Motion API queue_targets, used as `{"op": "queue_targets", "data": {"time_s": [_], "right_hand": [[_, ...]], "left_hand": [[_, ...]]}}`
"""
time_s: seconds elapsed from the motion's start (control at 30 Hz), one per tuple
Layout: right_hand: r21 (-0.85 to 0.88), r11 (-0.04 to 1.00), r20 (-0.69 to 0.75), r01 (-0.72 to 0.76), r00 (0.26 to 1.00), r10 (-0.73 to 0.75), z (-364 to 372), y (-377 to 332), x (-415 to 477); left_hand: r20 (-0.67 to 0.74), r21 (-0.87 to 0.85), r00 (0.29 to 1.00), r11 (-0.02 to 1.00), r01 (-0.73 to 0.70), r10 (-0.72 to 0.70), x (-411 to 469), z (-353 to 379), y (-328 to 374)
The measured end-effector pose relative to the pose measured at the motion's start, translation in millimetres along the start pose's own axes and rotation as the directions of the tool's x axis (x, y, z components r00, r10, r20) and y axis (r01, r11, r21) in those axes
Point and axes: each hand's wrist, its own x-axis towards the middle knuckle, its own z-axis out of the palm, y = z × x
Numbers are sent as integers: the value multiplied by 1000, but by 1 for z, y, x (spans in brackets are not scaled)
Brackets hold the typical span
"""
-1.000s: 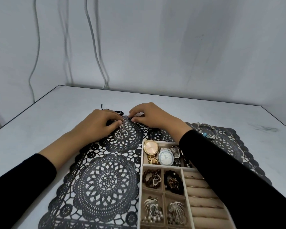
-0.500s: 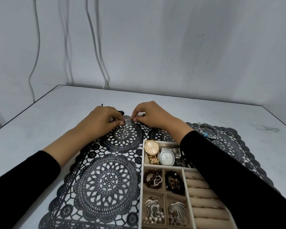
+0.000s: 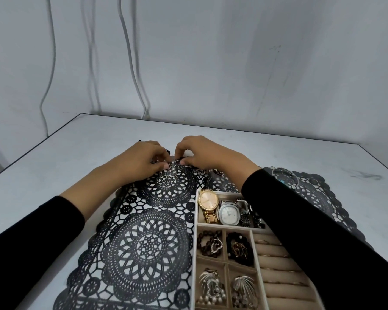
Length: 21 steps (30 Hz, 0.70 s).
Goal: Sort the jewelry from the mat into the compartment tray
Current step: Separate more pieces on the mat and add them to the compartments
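A small silver openwork jewelry piece (image 3: 172, 169) is pinched by the curled fingertips of both the left hand (image 3: 141, 163) and the right hand (image 3: 203, 153) — at the far edge of the black lace-patterned mat (image 3: 148, 242), apart from the beige felt-lined compartment tray (image 3: 195, 220).

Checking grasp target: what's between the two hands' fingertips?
Head view: a small silvery jewelry piece on the lace mat, pinched by left hand and right hand; type too small to tell.

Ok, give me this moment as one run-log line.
phase: pick at mat far edge | left hand: pinches small silver piece | right hand: pinches same piece | tray: partly filled | bangle: on mat
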Motion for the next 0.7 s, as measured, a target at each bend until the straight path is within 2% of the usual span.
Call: {"op": "queue_targets", "data": {"time_s": [0.17, 0.43, 0.7], "right_hand": [[-42, 999, 43, -11, 999, 13, -7, -2, 6], [96, 995, -34, -21, 999, 25, -1, 3, -2], [147, 989, -83, -25, 996, 38, -1, -1, -7]], "left_hand": [[19, -9, 1000, 1000, -3, 3, 1, -1, -3], [117, -11, 993, 999, 34, -32, 4, -1, -2], [113, -52, 994, 999, 14, -8, 2, -4, -2]]}}
